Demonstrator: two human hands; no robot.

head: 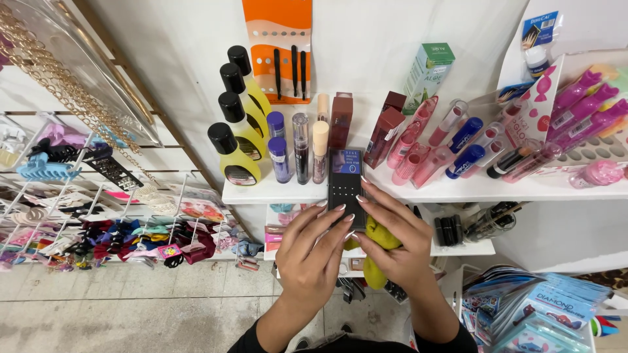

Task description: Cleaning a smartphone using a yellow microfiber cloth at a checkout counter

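A narrow black box (345,183) with a blue panel at its top and rows of small dots lies on the front of a white shelf (458,191). My left hand (314,252) touches the box's lower left edge with its fingertips. On the box's lower right edge rest the fingers of my right hand (396,245), which also clutches a yellow cloth (378,252) in its palm. Part of the cloth hangs below the hand.
On the shelf stand several yellow bottles with black caps (234,153), purple and clear tubes (301,147), brown boxes (386,134), and pink and blue tubes (451,147). Hair clips and bows (98,229) hang on wire racks at left. Blue packets (536,307) sit lower right.
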